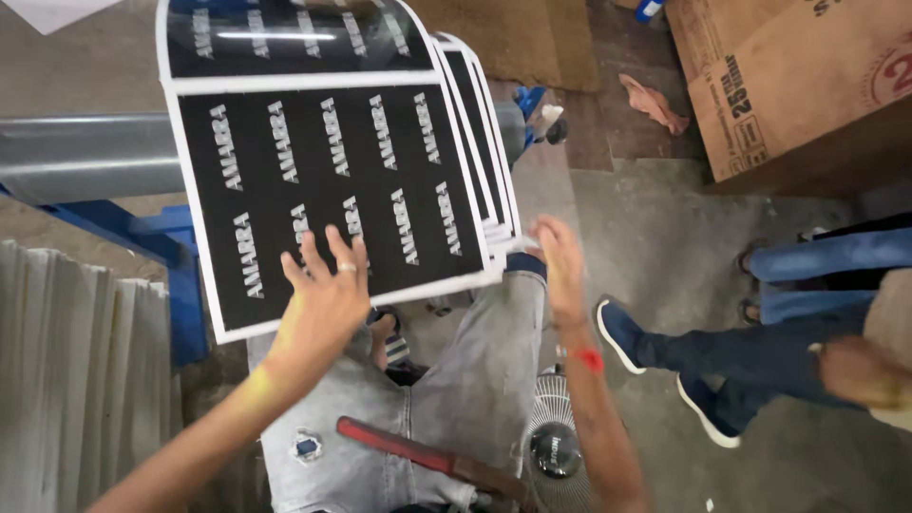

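While the left hand (328, 285) lies flat, fingers spread, on the top black printed sheet (323, 180), the right hand (559, 261) rests open at the stack's edge, gripping nothing. Several sheets (489, 142) fan beneath; how many remain unsorted cannot be told.

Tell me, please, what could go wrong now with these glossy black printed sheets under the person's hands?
1. The left hand lies flat on the top black sheet; its glossy face may take fingerprints or smudges.
2. The right hand touches only the corner of the sheets underneath, which are fanned out, so they might slide onto the concrete floor.
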